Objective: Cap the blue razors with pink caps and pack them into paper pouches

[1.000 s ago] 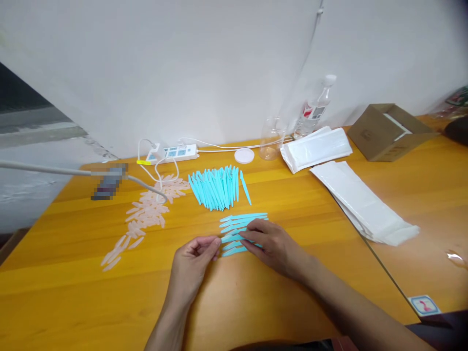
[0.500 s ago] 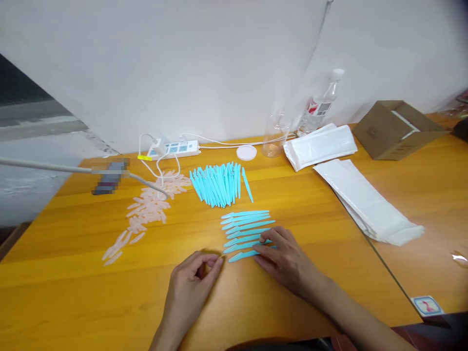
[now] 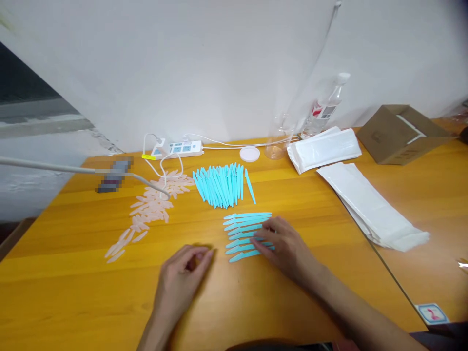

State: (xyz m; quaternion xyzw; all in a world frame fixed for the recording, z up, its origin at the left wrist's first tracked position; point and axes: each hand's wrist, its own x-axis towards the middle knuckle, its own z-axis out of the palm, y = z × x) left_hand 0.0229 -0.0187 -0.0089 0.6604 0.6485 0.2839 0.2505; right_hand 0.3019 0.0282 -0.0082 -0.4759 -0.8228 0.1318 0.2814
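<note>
Several blue eyebrow razors (image 3: 244,242) lie side by side in a row on the wooden table, their narrow heads to the left. Over their right ends rests my right hand (image 3: 283,246), fingers apart and touching the lower razors; it grips none of them that I can see. My left hand (image 3: 185,273) hovers left of the row, thumb and forefinger closed together, with nothing visible between them. Behind the row is a dense pile of blue razors (image 3: 219,185), with one single razor (image 3: 250,186) just right of it. Small pale pink plastic pieces (image 3: 151,207) are scattered to the left.
A white power strip (image 3: 186,148) with cables stands by the wall, and a cable crosses above the pink pieces. Farther right are a round lid (image 3: 250,154), a clear container (image 3: 277,146), a bottle (image 3: 323,113), white packets (image 3: 373,204) and a cardboard box (image 3: 395,136).
My left hand has drawn back to the left, away from the razor row. My right hand has shifted slightly up along the row's right ends. The view has tilted a little.
</note>
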